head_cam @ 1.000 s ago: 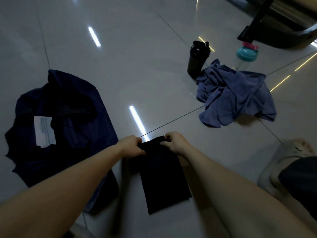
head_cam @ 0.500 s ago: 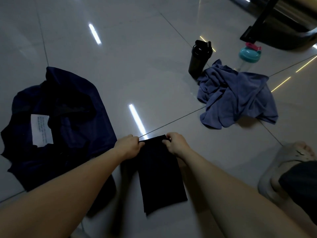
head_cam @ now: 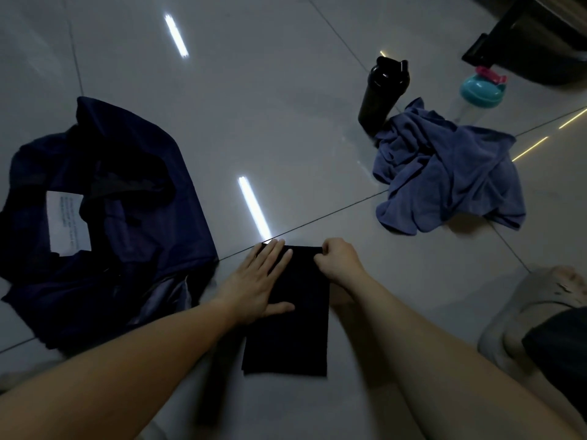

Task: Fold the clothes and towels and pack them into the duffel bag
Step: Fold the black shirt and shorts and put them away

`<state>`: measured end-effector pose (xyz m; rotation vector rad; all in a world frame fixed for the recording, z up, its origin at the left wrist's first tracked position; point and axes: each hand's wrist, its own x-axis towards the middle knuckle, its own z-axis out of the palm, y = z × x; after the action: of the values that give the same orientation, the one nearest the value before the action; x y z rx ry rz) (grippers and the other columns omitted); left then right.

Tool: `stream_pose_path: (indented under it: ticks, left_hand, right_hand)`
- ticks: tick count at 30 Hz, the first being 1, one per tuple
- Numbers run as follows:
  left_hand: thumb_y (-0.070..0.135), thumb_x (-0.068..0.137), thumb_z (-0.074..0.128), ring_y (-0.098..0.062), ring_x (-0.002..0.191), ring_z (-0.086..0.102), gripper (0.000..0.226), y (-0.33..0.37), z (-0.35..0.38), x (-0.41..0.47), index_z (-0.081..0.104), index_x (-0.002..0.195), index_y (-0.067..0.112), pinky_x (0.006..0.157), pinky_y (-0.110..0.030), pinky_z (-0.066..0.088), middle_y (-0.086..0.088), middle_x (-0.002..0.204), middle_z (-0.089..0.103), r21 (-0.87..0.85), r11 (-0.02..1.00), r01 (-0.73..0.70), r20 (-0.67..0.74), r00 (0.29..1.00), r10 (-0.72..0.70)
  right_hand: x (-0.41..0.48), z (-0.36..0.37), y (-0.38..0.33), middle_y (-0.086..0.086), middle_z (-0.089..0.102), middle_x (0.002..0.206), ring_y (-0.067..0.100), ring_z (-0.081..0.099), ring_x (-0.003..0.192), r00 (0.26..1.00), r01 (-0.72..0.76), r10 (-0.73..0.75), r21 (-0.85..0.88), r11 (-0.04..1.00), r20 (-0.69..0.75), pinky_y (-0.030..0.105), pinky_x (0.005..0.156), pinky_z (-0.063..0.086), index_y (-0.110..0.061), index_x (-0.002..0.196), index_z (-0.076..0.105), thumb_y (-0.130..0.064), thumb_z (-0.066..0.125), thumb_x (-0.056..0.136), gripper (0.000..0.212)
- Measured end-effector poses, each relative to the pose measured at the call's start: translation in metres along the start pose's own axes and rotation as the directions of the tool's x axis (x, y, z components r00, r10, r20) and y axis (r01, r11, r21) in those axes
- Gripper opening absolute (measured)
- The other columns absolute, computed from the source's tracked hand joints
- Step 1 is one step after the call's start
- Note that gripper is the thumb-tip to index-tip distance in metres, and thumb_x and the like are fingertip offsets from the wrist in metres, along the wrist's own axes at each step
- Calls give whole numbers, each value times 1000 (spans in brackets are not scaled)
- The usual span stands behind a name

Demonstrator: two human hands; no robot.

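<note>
Glossy grey floor tiles (head_cam: 254,106) fill the head view, dim and streaked with reflected strip lights.

A black garment (head_cam: 292,328) lies on them straight ahead, folded into a narrow rectangle. The left hand (head_cam: 254,284) is spread flat on its far left part, fingers straight and pressing down. The right hand (head_cam: 338,260) is curled and pinches the far right corner. A navy duffel bag (head_cam: 178,201) sits just to the left, slumped, its mouth partly open, with a white label (head_cam: 63,223) showing inside. A crumpled blue towel (head_cam: 451,173) lies well off to the right, not yet folded. It sits against or just beside the foot of a black bottle (head_cam: 381,90), with a teal-capped bottle (head_cam: 479,93) behind it.

The main risk is probably the fold itself. The tile looks slick and the cloth thin, so the layers may slide apart if the flat hand lifts before the other has a firm hold. The dark cloth in poor light also hides its edges, so a crooked fold could go unnoticed. The bag's sagging mouth may catch the bundle and pull it open unless one hand holds the opening wide. When the towel is pulled up later, it could drag the black bottle over.
</note>
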<state>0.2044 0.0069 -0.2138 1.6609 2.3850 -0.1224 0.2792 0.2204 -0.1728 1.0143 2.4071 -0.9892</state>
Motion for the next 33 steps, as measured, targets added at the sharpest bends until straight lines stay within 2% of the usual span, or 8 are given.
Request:
stream_pose_path:
  ticks: [4, 8, 11, 16, 21, 24, 28, 33]
  left_hand:
    - [93, 83, 5, -31, 154, -20, 115, 1, 0, 5, -14, 159, 8, 126, -50, -3, -20, 165, -19, 55, 998, -19, 57, 998, 16]
    - [95, 81, 6, -32, 154, -21, 119, -1, 0, 8, -13, 158, 6, 125, -51, -2, -21, 165, -17, 61, 998, -13, 87, 996, 8]
    - [96, 79, 9, -30, 154, -20, 120, -1, -3, 7, -13, 159, 9, 125, -50, -4, -18, 166, -18, 38, 999, 5, 90, 996, -8]
    - [99, 74, 20, -25, 154, -21, 126, 5, -21, 2, -17, 160, 14, 126, -44, -7, -12, 166, -22, -58, 996, 65, 176, 983, -54]
    - [82, 81, 43, -29, 150, 29, 103, 4, -50, -16, 35, 156, 11, 125, -42, 21, -15, 162, 30, -52, 998, -20, -43, 999, 17]
    - [49, 79, 73, -26, 100, 63, 56, 20, -46, -44, 66, 122, 14, 85, -35, 53, -9, 116, 63, -55, 974, -219, -143, 967, 210]
    - [33, 89, 63, -28, 101, 60, 44, 32, -40, -63, 61, 131, 18, 83, -39, 52, -8, 117, 60, -167, 974, -151, 80, 983, 166]
    - [30, 90, 49, -34, 127, 52, 61, 34, -28, -65, 47, 148, 10, 102, -41, 48, -16, 147, 49, 90, 963, -252, 89, 966, 245]
  right_hand:
    - [-14, -4, -2, 9, 55, 106, 32, 58, 93, 899, 251, -382, -463, 850, -214, 37, 69, 45, -12, 106, 55, -24, 58, 87, 23]
    - [-31, 25, 10, 15, 46, 149, 32, 45, 133, 692, 610, -722, -544, 575, 13, 44, 109, 40, -7, 146, 44, -32, 46, 91, 60]
    - [-39, 38, 42, 9, 13, 168, 27, 13, 155, 814, 529, -560, -592, 608, 153, 50, 122, 23, -9, 160, 17, -47, 25, 100, 72]
    - [-41, 23, 46, 8, 5, 169, 29, 7, 155, 866, 471, -459, -638, 610, 200, 50, 123, 15, -11, 161, 10, -58, 17, 97, 80]
    - [-30, 14, 2, 13, 24, 163, 31, 24, 149, 861, 458, -500, -565, 686, 90, 48, 120, 23, -11, 153, 29, -54, 53, 89, 81]
    - [-13, 12, -20, 11, 38, 152, 31, 37, 139, 885, 454, -433, -515, 727, 170, 44, 112, 35, -14, 150, 33, -50, 66, 84, 82]
    - [-2, 12, -39, 11, 49, 133, 32, 49, 123, 916, 402, -325, -557, 727, 236, 42, 97, 45, -14, 133, 45, -47, 77, 78, 72]
    - [5, 12, -44, 12, 65, 117, 33, 64, 106, 948, 234, -93, -470, 851, 304, 36, 83, 52, -8, 121, 55, -39, 89, 70, 69]
